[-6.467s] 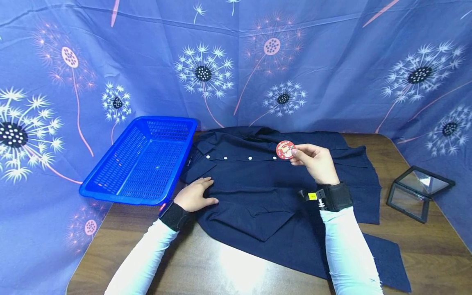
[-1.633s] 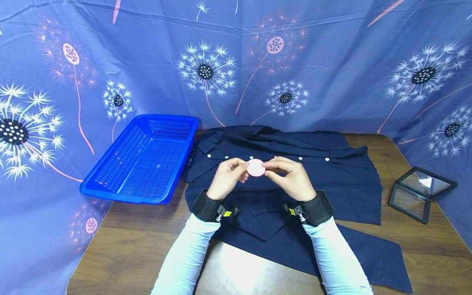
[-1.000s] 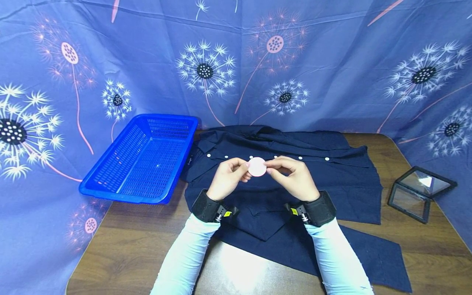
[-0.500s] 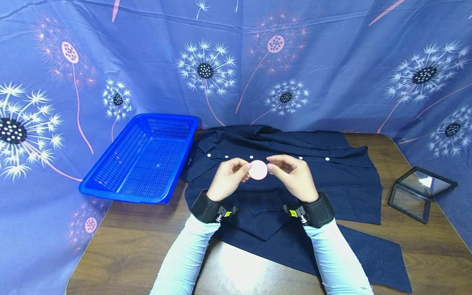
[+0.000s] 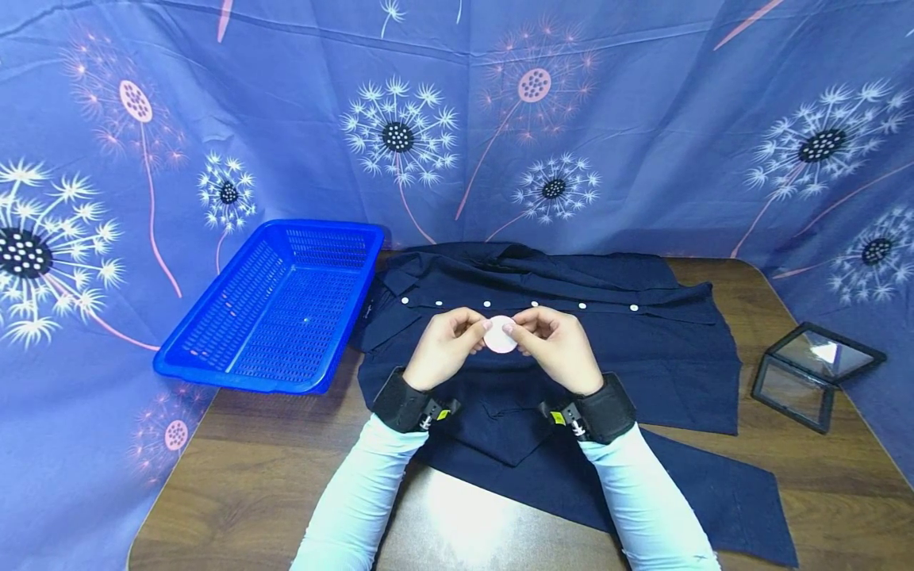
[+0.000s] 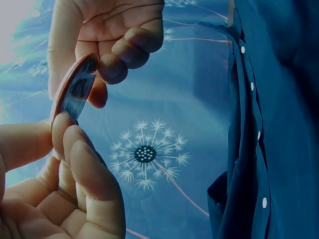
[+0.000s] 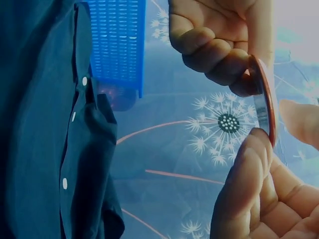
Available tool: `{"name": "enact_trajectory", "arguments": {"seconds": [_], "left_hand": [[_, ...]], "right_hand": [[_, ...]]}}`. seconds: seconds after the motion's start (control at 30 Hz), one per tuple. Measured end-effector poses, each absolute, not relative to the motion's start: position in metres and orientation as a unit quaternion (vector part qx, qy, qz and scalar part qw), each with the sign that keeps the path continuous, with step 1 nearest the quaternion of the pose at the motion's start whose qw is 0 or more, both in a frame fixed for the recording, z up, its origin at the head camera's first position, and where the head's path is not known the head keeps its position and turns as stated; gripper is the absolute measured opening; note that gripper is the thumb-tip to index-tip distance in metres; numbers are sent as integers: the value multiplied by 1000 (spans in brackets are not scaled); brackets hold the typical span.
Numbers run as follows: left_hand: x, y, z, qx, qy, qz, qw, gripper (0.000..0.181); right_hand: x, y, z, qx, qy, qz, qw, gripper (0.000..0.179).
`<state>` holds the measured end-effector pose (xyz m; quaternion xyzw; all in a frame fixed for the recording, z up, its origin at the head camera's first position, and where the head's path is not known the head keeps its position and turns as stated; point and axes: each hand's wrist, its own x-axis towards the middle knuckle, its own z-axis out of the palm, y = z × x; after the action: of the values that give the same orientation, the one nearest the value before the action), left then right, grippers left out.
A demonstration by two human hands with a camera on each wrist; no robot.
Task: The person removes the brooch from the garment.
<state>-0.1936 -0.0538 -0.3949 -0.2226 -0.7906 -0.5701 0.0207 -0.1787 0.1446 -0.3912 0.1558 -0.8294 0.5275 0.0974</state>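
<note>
A small round badge point(image 5: 499, 336) is held up over the dark navy shirt point(image 5: 664, 361), its pale pinkish-white face toward the head view. My left hand point(image 5: 443, 346) pinches its left edge between thumb and fingers. On the opposite edge my right hand point(image 5: 559, 346) has its fingers behind and the thumb over the near face. Seen edge-on in the left wrist view, the badge point(image 6: 75, 92) has a reddish rim and a shiny, reflecting far face. In the right wrist view my right thumb point(image 7: 299, 122) lies just off the face. The shirt lies spread out, its row of white buttons running crosswise.
A blue plastic basket point(image 5: 286, 309) stands at the left on the wooden table point(image 5: 264, 468). An opened black frame with clear panels point(image 5: 814, 377) is at the right. Behind the table hangs a blue cloth with dandelion prints point(image 5: 643, 119).
Earlier my right hand alone held the badge, red printed face showing, while the left rested on the shirt. Now both hands hold it; the right has just moved inward, thumb onto its face.
</note>
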Motion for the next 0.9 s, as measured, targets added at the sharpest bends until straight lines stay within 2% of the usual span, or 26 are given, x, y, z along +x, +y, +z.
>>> {"name": "enact_trajectory", "arguments": {"seconds": [0.27, 0.9], "left_hand": [[-192, -52, -394, -241, -793, -560, 24, 16], [-190, -51, -393, -231, -799, -555, 15, 15]], "right_hand": [[-176, 141, -391, 142, -860, 473, 130, 18], [-176, 144, -388, 150, -857, 481, 114, 17]]}}
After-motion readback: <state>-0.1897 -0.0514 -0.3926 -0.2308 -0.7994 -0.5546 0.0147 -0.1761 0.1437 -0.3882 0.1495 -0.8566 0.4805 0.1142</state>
